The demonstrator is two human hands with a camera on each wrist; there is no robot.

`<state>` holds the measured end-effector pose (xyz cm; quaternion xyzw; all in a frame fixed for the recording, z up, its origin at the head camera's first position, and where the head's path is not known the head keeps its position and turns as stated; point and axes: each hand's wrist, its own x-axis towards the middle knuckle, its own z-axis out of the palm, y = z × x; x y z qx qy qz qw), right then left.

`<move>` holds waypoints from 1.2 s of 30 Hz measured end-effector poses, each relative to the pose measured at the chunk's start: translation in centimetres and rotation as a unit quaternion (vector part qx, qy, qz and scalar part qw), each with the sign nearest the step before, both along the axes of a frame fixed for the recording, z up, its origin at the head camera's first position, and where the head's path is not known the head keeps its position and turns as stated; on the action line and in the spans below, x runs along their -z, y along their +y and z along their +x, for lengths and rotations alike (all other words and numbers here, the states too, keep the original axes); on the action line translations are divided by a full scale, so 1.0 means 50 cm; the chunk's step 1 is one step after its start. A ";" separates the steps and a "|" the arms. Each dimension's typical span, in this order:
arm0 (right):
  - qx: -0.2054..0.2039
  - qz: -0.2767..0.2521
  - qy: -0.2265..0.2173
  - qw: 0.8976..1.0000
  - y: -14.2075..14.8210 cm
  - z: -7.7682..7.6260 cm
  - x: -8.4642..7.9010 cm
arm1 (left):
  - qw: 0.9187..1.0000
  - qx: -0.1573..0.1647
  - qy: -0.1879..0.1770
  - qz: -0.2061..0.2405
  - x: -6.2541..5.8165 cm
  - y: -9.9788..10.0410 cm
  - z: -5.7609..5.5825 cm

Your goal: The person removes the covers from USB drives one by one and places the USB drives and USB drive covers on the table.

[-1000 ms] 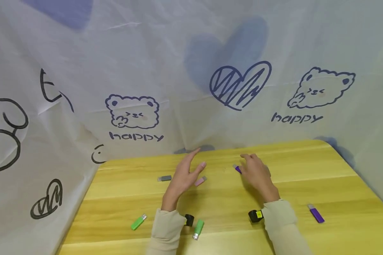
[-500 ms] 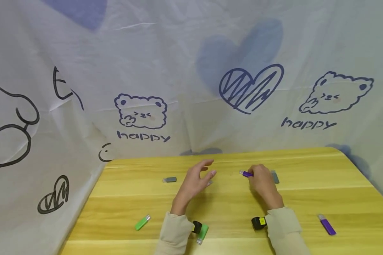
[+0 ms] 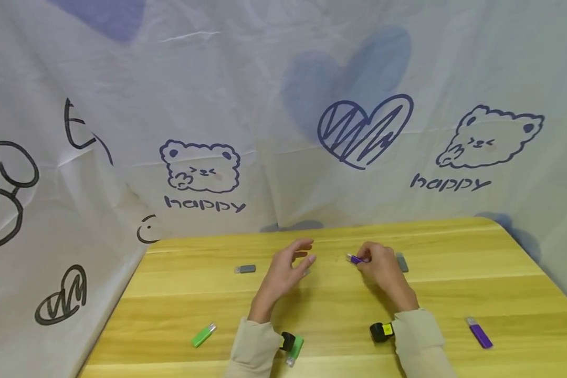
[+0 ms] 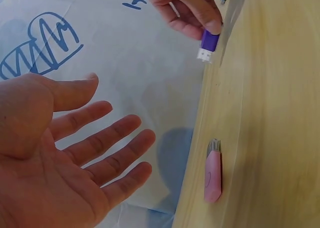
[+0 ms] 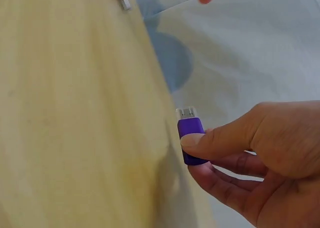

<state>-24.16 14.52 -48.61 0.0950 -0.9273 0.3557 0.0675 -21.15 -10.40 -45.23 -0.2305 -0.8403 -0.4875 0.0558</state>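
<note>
Between thumb and fingers, my right hand [image 3: 382, 268] pinches a purple USB stick [image 5: 192, 124]. Its metal plug sticks out toward the left, and in the left wrist view the stick appears raised off the tabletop. My left hand [image 3: 283, 273] is held above the table with fingers spread and loosely bent, nothing in its grasp. Beside it on the wood lies a pink USB stick [image 4: 213, 175], mostly hidden behind the left hand in the head view. A grey USB stick [image 3: 402, 262] lies just right of the right hand, partly covered by it.
Another grey USB stick [image 3: 247, 269] lies left of the left hand. Two green ones, a left one [image 3: 202, 336] and one [image 3: 295, 350] by the left wrist, lie nearer. A second purple stick [image 3: 480, 334] is at the right. White printed cloth [image 3: 264, 131] hangs behind the table [image 3: 349, 315].
My right hand came down onto the purple USB stick, pinched it and turned it slightly. The left hand shifted a little to the right with its fingers still loose. The head view swung slightly.
</note>
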 end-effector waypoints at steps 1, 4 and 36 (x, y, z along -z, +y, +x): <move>-0.002 -0.001 0.002 1.000 -0.001 0.001 -0.002 | 1.000 -0.001 -0.002 0.003 0.000 0.000 0.001; -0.008 -0.004 0.001 1.000 -0.005 0.005 -0.011 | 1.000 -0.006 -0.007 0.019 0.000 0.001 0.002; -0.137 -0.244 -0.018 0.960 -0.080 0.042 -0.080 | 0.972 -0.044 -0.083 0.217 -0.060 0.041 0.031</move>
